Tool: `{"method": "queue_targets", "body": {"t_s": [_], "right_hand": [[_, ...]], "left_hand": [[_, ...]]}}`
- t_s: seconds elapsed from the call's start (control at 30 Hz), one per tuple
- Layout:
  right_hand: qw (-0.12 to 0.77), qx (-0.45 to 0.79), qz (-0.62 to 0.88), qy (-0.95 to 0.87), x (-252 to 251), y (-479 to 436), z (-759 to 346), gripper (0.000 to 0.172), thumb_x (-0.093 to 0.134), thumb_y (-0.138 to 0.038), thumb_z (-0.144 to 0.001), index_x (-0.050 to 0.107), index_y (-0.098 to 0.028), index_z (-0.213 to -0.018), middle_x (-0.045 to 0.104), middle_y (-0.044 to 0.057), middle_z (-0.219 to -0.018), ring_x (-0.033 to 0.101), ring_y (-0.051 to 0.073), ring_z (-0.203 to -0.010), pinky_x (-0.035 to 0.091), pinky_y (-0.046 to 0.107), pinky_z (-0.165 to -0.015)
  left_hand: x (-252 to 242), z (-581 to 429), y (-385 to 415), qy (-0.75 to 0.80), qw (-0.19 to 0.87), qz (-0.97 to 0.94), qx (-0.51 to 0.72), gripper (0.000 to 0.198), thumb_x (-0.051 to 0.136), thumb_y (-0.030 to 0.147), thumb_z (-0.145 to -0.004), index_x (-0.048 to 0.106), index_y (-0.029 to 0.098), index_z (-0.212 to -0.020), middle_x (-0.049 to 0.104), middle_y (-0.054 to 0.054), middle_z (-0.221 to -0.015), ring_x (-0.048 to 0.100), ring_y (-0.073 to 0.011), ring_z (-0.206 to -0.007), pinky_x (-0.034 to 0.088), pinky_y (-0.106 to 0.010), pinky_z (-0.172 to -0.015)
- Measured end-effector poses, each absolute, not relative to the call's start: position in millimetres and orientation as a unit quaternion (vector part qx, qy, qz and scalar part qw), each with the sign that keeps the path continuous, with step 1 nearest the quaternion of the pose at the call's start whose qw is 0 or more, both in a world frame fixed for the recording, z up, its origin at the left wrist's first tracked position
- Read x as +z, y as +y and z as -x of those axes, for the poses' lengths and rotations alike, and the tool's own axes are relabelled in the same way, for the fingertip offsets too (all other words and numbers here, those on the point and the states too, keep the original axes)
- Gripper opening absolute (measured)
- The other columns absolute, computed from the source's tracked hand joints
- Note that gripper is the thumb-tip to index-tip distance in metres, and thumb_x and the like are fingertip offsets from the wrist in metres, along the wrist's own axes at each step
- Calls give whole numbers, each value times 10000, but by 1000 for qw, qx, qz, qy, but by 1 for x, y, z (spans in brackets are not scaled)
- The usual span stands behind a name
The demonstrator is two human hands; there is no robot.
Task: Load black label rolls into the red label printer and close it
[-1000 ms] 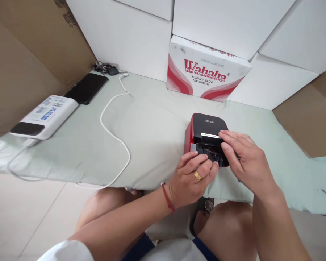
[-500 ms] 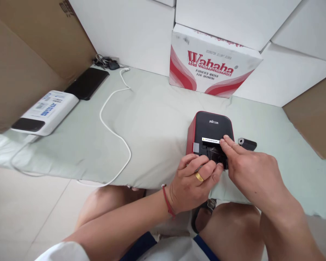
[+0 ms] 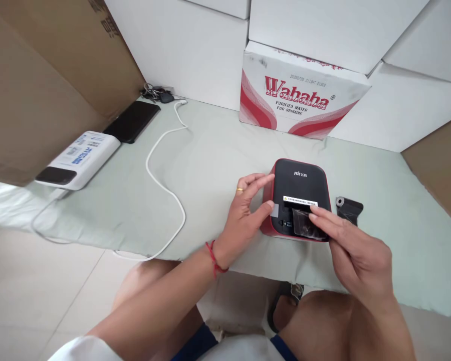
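A black receipt printer (image 3: pixel 299 186) with red sides lies on the cloth-covered surface before me. A white warning sticker (image 3: pixel 299 201) runs above its slot, and a shiny dark clear panel or film (image 3: pixel 305 224) covers part of the front. My left hand (image 3: pixel 244 210) is open against the printer's left side, its thumb at the front left corner by a grey patch. At the front right, my right hand (image 3: pixel 351 245) lays its straight fingers over the edge of the shiny part; its thumb is hidden.
Right of the printer lies a small black piece with a round end (image 3: pixel 349 209). A white cable (image 3: pixel 150 160), a white power bank (image 3: pixel 78 159), a black phone (image 3: pixel 132 121) and keys (image 3: pixel 157 93) lie to the left. A Wahaha carton (image 3: pixel 300 95) and white boxes (image 3: pixel 180 50) stand behind.
My left hand has left the printer's front for its left side, and its fingers have spread. My right hand has shifted slightly down and right, uncovering more of the front. The view has shifted slightly.
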State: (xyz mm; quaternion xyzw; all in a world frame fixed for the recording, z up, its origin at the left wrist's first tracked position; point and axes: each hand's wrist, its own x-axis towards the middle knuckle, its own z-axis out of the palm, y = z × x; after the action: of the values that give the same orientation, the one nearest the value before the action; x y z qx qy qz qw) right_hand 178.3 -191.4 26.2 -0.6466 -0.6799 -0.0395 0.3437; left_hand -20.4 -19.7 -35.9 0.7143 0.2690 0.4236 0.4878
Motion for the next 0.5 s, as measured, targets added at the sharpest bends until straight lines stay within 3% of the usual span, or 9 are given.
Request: {"method": "queue_targets", "body": {"t_s": [0.17, 0.33, 0.5], "right_hand": [[378, -19, 609, -698, 24, -203, -174, 532, 636, 60, -1010, 889, -268, -1346, 896, 86, -1390, 914, 208, -1167, 740, 237, -925], [396, -27, 597, -697, 17, -206, -176, 587, 649, 72, -994, 882, -283, -1399, 888, 90, -1390, 926, 227, -1112, 757, 261, -841], [400, -18, 592, -699, 16, -209, -179, 703, 646, 91, -981, 838, -332, -1509, 870, 68, -1425, 928, 250, -1107, 775, 302, -812]], "left_hand": [[-41, 16, -12, 242, 567, -685, 388, 652, 789, 303, -1015, 704, 414, -1652, 482, -70, -1911, 417, -336, -1815, 455, -558, -1436], [-40, 17, -7, 207, 566, -697, 387, 888, 790, 268, -1007, 470, 460, -1813, 273, -17, -2019, 203, -337, -1903, 414, -596, -1468], [-42, 20, -2, 210, 503, -748, 378, 1030, 781, 232, -1032, 264, 509, -1878, 189, -17, -2036, 208, -350, -1896, 538, -578, -1392]]}}
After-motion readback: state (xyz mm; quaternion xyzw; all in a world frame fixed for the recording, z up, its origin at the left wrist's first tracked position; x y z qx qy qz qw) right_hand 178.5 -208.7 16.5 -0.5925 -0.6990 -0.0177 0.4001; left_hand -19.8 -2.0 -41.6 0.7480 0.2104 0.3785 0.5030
